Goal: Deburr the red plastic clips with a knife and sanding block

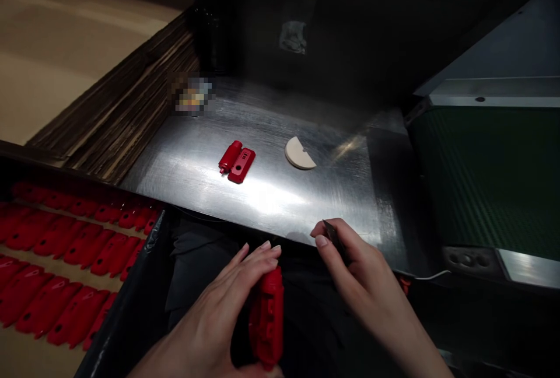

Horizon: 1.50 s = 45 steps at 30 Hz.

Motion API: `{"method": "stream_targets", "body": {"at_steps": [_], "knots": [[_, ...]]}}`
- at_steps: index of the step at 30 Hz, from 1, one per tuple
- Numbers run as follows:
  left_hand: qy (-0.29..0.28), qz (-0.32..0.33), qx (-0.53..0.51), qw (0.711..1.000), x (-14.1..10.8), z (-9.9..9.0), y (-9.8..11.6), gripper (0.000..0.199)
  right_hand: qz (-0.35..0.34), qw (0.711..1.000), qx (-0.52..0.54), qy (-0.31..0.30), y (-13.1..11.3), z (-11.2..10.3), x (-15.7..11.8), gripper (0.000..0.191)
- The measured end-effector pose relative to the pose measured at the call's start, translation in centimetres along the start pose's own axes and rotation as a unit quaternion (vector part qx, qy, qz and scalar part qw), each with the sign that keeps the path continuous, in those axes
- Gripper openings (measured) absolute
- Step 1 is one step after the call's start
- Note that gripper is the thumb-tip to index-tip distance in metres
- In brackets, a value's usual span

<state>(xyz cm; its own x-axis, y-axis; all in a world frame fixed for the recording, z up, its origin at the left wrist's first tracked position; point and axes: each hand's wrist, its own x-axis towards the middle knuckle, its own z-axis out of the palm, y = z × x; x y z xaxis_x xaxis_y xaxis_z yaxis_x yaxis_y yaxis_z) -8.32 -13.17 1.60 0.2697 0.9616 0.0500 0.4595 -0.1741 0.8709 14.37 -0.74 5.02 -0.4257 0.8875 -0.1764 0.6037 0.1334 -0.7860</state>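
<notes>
My left hand [219, 302] holds a red plastic part [268, 319] on its edge, low in front of my body, with fingers over its top and the thumb at its lower end. To the right, my right hand [356, 267] is closed on a small dark blade [333, 238] that points up and to the left, apart from the red part. On the metal table [196, 191] lie two red pieces, a rounded one [230, 156] and a flat one with a dark hole [242, 165]. A pale half-round disc [300, 154] rests to their right.
At the lower left a box [149, 249] holds rows of red parts [83, 244]. Stacked cardboard [87, 34] stands at the upper left. A green conveyor belt [494, 179] runs along the right. A small clear bag [293, 37] is behind the table.
</notes>
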Motion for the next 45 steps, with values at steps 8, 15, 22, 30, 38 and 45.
{"method": "stream_targets", "body": {"at_steps": [8,15,22,30,38,45], "knots": [[0.005,-0.019,-0.014,1.0,0.0,0.2,0.0,0.129,0.042,0.996,-0.006,-0.078,-0.6,-0.6,0.0,0.021],[0.005,-0.015,-0.031,0.999,0.1,0.1,-0.1,0.124,0.041,0.997,-0.065,-0.026,0.4,-0.3,0.4,0.028],[0.008,-0.049,-0.052,0.997,0.3,0.1,0.1,0.124,0.081,0.963,-0.25,0.057,3.6,-0.9,3.2,0.042],[0.024,-0.047,-0.071,0.996,0.3,-0.2,0.4,0.123,-0.074,0.988,-0.014,-0.134,0.3,-2.0,0.7,0.031],[0.026,-0.029,-0.077,0.996,-0.2,-0.2,0.8,0.11,-0.196,0.967,-0.117,-0.11,-2.2,-1.5,-1.8,0.025],[0.016,-0.026,-0.063,0.998,-0.3,-0.3,1.1,0.111,-0.2,0.958,-0.147,-0.143,-2.6,-1.3,-1.8,0.018]]}}
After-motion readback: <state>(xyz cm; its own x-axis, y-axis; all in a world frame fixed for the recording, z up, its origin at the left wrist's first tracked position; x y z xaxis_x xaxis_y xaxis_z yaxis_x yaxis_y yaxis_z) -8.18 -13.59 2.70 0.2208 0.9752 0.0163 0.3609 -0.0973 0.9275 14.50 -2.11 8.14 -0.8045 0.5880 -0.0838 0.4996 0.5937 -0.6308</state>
